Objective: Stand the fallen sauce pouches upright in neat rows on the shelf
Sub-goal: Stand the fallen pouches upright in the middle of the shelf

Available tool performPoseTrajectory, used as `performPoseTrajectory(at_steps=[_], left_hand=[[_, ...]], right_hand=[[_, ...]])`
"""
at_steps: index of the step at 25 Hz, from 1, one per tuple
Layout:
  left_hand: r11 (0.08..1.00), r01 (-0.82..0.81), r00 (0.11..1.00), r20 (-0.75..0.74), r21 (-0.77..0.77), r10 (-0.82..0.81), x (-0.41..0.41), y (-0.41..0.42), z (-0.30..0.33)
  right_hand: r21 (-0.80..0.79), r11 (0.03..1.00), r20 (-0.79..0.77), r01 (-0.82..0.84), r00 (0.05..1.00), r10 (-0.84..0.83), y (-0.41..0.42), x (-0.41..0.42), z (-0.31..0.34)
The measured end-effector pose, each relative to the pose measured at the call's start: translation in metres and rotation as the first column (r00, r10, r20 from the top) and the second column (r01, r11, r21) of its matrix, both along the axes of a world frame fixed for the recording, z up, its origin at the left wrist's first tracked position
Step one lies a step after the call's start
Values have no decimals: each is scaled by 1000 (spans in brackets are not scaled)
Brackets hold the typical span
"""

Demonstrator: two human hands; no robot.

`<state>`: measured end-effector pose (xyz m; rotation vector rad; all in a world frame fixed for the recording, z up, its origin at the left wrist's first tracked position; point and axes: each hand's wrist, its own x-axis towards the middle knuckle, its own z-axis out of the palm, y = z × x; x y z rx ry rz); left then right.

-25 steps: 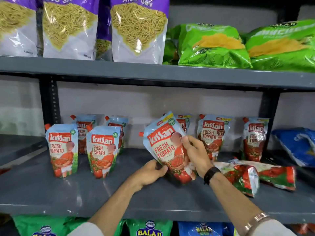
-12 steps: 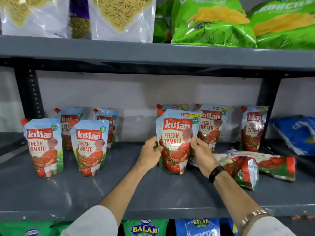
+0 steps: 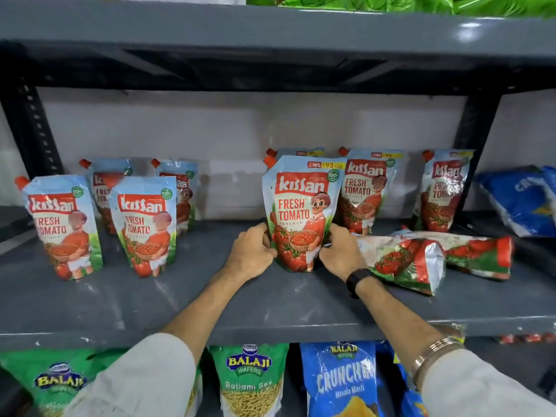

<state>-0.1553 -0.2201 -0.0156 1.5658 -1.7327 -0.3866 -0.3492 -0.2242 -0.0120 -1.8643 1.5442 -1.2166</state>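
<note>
Sauce pouch [image 3: 301, 212] standing upright mid-shelf [image 3: 180, 302], clamped at its lower sides between left hand [image 3: 251, 254] and right hand [image 3: 340, 251]; two fallen pouches [image 3: 403, 263] lie just right. Likely soft-walled and bottom-heavy, best gripped low by the side seams

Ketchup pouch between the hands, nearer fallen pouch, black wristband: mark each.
Ketchup pouch [image 3: 302, 212], head view, front label.
Nearer fallen pouch [image 3: 406, 260], head view, printed side.
Black wristband [image 3: 358, 279], head view, band on right wrist.
</note>
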Motion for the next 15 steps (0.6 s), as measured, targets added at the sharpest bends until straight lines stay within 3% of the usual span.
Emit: performPoseTrajectory(at_steps=[5, 15], left_hand=[[995, -81, 995, 55, -64, 84, 14, -6, -1], [999, 23, 999, 49, -35, -21, 24, -12, -7]], right_hand=[[-67, 996, -151, 57, 986, -66, 0, 11, 3], [-3, 998, -207, 59, 977, -59, 2, 9, 5]])
